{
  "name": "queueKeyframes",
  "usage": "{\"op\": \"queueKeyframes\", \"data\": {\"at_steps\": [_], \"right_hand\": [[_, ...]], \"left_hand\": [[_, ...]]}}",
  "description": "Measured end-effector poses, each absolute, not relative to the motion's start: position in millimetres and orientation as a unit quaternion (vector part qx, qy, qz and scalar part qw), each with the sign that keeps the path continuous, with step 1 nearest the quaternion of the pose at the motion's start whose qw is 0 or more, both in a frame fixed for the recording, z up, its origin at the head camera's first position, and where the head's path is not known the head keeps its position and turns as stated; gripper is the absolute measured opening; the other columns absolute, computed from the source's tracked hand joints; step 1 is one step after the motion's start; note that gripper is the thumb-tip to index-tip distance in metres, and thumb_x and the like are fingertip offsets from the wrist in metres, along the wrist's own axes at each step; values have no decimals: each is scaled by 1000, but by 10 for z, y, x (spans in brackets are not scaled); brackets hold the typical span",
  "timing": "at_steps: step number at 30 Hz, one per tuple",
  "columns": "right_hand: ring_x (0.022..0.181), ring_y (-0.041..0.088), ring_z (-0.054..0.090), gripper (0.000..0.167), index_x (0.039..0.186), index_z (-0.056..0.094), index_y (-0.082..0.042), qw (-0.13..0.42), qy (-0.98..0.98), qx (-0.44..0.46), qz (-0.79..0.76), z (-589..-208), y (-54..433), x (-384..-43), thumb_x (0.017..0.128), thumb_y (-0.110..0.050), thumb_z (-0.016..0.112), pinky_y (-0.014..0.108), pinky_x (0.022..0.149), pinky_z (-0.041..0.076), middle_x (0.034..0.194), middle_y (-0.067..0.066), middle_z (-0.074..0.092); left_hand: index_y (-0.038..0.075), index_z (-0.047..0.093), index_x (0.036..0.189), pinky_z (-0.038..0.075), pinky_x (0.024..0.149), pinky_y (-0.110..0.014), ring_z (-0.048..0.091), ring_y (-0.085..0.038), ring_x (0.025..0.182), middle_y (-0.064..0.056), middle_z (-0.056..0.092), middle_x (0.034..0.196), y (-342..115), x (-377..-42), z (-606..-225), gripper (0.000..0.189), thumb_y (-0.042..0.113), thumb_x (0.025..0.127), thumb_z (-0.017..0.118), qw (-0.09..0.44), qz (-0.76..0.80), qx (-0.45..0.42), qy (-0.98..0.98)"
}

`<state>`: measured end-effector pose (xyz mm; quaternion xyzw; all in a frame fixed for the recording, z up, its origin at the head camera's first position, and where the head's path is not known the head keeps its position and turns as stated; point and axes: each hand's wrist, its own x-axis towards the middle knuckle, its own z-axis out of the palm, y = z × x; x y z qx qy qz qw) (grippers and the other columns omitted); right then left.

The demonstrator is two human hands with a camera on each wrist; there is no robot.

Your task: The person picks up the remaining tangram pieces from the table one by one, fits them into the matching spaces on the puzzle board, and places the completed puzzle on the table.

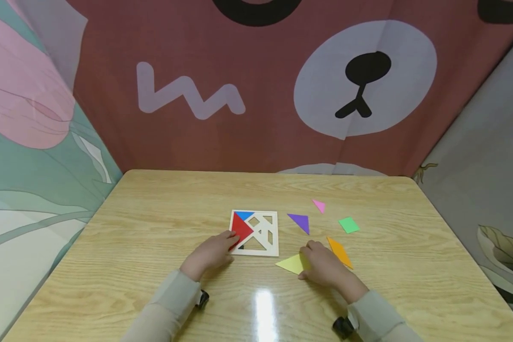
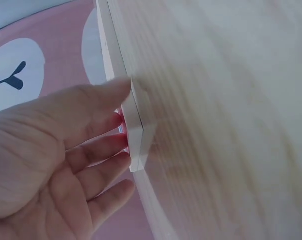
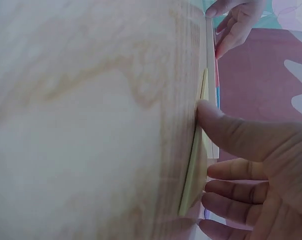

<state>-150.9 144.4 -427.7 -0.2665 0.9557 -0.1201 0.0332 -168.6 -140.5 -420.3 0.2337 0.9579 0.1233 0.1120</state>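
A white tangram frame (image 1: 275, 237) lies on the wooden table, with a red triangle (image 1: 242, 227) and a blue triangle (image 1: 243, 215) in its left part. My left hand (image 1: 211, 251) rests its fingertips on the red triangle. Its thumb touches the frame's edge near the front left corner, as the left wrist view shows. To the right of the frame, my right hand (image 1: 325, 268) pinches a yellow triangle (image 1: 289, 264) between thumb and fingers. In the right wrist view that yellow triangle (image 3: 193, 167) looks slightly tilted; whether it touches the table I cannot tell.
Right of the frame lie a purple triangle (image 1: 301, 222), a pink triangle (image 1: 319, 205), a green square (image 1: 348, 224) and an orange parallelogram (image 1: 339, 252), close to my right hand. A bear-print cloth (image 1: 256, 142) hangs behind the table (image 1: 175, 199).
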Motion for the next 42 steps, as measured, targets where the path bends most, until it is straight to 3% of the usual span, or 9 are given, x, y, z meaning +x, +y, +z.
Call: {"op": "queueKeyframes", "data": {"at_steps": [7,19,34,42], "right_hand": [[71,18,40,57,96,55,5,53,962,-217,-154,-4305,1432,-1539,56,-27,79,32,65,38,80,4,45],[71,17,40,51,91,49,-2,72,957,-173,-220,-4304,1413,-1550,54,-19,80,33,67,38,79,3,42],[72,17,48,56,94,46,-4,72,951,-155,-256,-4342,1412,-1562,52,-14,81,35,67,41,84,6,52],[74,21,50,47,93,46,-4,81,941,-135,-300,-4315,1434,-1577,57,-4,76,37,66,42,82,10,55]], "left_hand": [[-1,50,119,34,90,-35,42,-28,112,-15,46,122,-1400,-1720,-4182,44,3,76,58,84,106,254,958],[-1,50,119,33,92,-35,41,-27,113,-14,46,122,-1384,-1752,-4185,44,5,76,59,90,104,250,958],[0,52,117,32,93,-34,42,-26,113,-12,49,120,-1399,-1761,-4206,43,9,77,61,93,95,244,961],[-1,51,118,32,93,-35,40,-27,114,-13,48,121,-1398,-1761,-4192,42,10,78,60,94,102,247,959]]}}
